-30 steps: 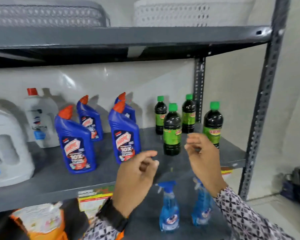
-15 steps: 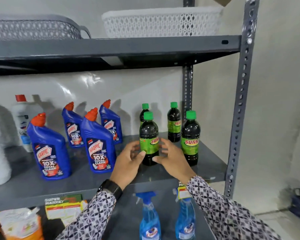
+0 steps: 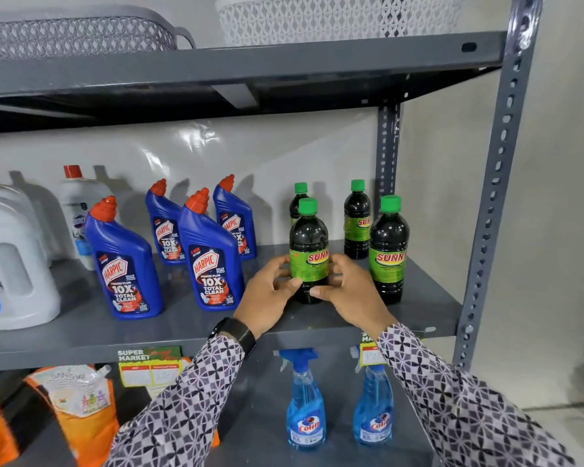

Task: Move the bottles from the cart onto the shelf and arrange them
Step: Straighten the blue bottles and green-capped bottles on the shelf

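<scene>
A dark bottle with a green cap and green Sunny label (image 3: 308,244) stands upright near the front of the grey middle shelf (image 3: 189,328). My left hand (image 3: 267,294) wraps its left side and my right hand (image 3: 351,291) its right side, both gripping the lower half. Three more such bottles stand around it: one directly behind (image 3: 299,193), one at the back right (image 3: 357,220), one at the front right (image 3: 389,251). Several blue Harpic bottles (image 3: 211,254) with red caps stand to the left. The cart is out of view.
White jugs (image 3: 14,264) stand at the shelf's left end. Baskets (image 3: 334,18) sit on the upper shelf. Below, two blue Colin spray bottles (image 3: 305,409) and orange pouches (image 3: 78,406) stand. A grey perforated upright (image 3: 496,197) bounds the shelf on the right.
A second ago both hands hovered apart in front of the shelf. They then moved in and closed on the front green-capped bottle, where they stay now.
</scene>
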